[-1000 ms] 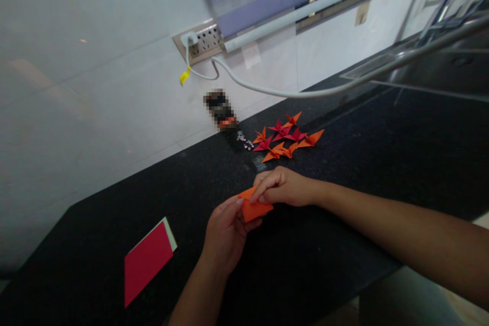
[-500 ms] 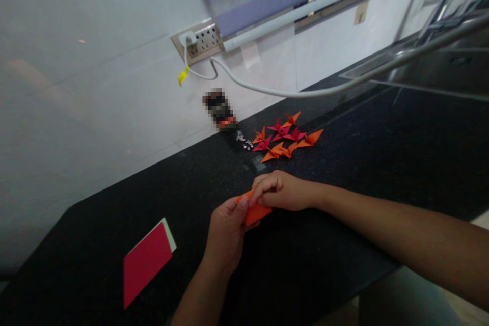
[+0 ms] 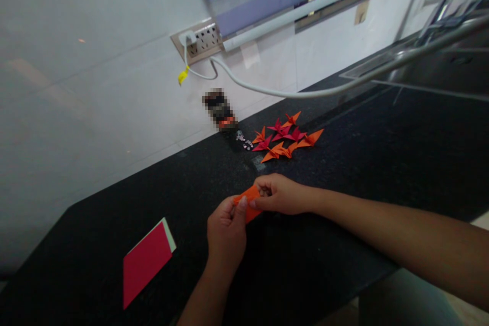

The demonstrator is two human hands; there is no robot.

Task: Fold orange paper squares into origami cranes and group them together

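Observation:
Between my two hands, above the black counter, is a folded piece of orange paper. My left hand pinches its left side, thumb on top. My right hand is closed on its right side, thumb along the near edge and fingers curled at the far edge. The hands partly cover the paper, so its full folded shape is hidden. Beyond them sits a group of folded paper cranes, some orange and some red. To the left of my left hand lies a stack of red paper squares, with a pale sheet showing beneath.
A phone-like object, blurred out, leans on the wall, with a small beaded strap before it. A white cable runs from the wall socket across the back. A sink is at the far right of the counter.
My right hand's fingers have shifted from over the orange paper to its right edge, with the thumb now on the near side. The paper has turned slightly. Cranes and red stack are unmoved.

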